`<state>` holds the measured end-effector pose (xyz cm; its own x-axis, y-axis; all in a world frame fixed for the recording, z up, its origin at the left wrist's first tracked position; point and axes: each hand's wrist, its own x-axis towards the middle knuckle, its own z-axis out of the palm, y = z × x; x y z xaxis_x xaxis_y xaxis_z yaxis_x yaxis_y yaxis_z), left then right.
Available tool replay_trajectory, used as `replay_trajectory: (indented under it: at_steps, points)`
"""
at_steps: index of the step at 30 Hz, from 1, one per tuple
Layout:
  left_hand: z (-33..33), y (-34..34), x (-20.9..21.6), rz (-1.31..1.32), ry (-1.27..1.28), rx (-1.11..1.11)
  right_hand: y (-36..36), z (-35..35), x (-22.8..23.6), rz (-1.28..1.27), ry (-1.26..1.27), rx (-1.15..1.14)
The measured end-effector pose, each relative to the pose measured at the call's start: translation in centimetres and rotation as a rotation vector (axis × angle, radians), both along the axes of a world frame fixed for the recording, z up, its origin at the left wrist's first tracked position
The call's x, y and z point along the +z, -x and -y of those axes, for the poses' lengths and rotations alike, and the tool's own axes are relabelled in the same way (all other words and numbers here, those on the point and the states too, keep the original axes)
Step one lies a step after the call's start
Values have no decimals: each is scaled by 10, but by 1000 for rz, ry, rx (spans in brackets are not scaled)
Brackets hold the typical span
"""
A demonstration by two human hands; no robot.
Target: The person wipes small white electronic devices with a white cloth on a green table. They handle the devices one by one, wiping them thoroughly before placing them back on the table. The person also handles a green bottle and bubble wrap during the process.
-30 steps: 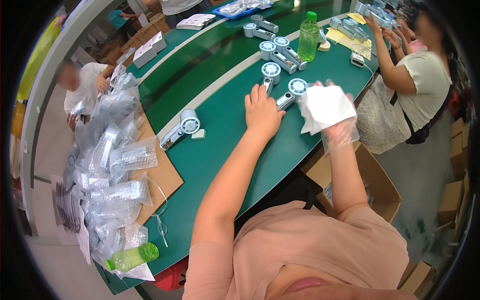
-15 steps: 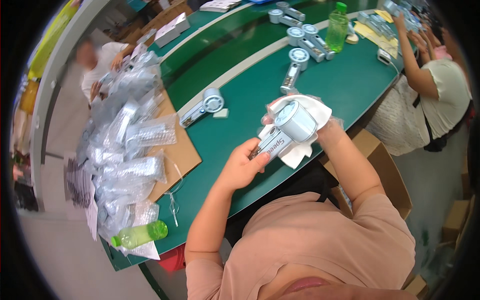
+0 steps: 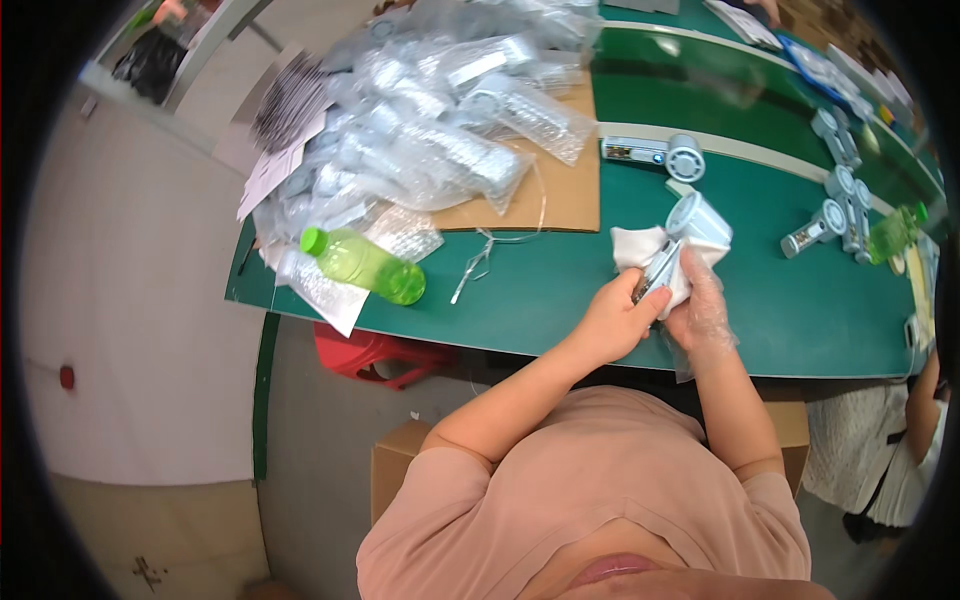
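Note:
A pale blue handheld fan [image 3: 703, 222] is held above the green table, its round head tilted up and away from me. My left hand [image 3: 625, 315] grips the lower handle, thumb on top. My right hand [image 3: 703, 305], in a thin clear plastic glove, presses a white cloth [image 3: 638, 246] round the neck and handle. The cloth and fingers cover much of the handle. Just beyond the held fan, another such fan [image 3: 684, 158] lies on the table beside a small pale block [image 3: 679, 188].
Bubble-wrapped fans [image 3: 430, 140] are heaped on cardboard [image 3: 575, 205] to the left. A green bottle [image 3: 365, 265] lies near the front edge. More fans [image 3: 815, 230] and another green bottle [image 3: 898, 234] are at right, near a seated person [image 3: 865, 440]. A red stool [image 3: 375, 355] stands under the table.
My view has swung left. The fan has turned more upright, and my right hand with the cloth has shifted from its head down to the neck and handle. My left hand keeps its grip.

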<state>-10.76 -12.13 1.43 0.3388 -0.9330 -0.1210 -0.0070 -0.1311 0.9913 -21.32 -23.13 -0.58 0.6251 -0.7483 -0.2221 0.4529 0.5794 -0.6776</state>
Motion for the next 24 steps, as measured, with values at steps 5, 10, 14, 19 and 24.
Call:
replay_trajectory:
  at_steps: [5, 10, 14, 19, 24]
  points:
    - [-23, -6, -13, -269, 17, 6, -10, -15, 43, 32, 272, 132]
    - [-61, -46, 21, 173, 52, -106, -9, -42, 23, -145, 353, 294]
    - [-77, -138, -1, 1104, -158, 728, -3, -35, 29, -201, 325, 286]
    - [-62, -175, -35, 1213, -464, 901, -1, -30, 34, -183, 350, 238]
    - [-74, -177, -25, 1075, -158, 879, 15, -28, 32, -224, 346, 223]
